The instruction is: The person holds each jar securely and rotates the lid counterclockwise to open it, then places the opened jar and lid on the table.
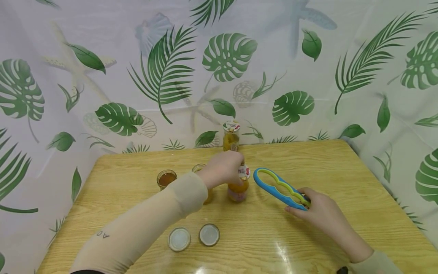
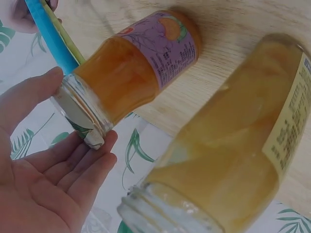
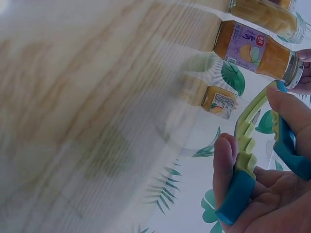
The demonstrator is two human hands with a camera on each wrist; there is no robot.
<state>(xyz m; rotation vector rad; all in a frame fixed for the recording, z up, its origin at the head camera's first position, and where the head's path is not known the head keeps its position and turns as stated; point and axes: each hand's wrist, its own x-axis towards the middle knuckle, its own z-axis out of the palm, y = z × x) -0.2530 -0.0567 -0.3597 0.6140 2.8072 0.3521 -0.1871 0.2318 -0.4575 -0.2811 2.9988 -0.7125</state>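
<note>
My left hand [image 1: 224,167] reaches across to a jar of orange preserve [image 1: 237,195] with a purple label. Thumb and fingertips pinch the rim of its patterned lid [image 2: 80,116], with the palm turned toward the lid in the left wrist view. The jar stands upright on the table. In my right hand [image 1: 319,213] is a jar opener [image 1: 278,195], a long blue loop with a wavy yellow-green inner edge. The hand grips it by its near end. Its far end points toward the orange jar, a short way to the jar's right.
Left of the held jar stand two lidless jars, one with amber contents [image 1: 167,179], the other a yellow fruit jar [image 2: 228,126] partly behind my left arm. A lidded jar [image 1: 231,140] stands behind. Two loose lids, one left [image 1: 179,239] and one right [image 1: 209,234], lie nearer me.
</note>
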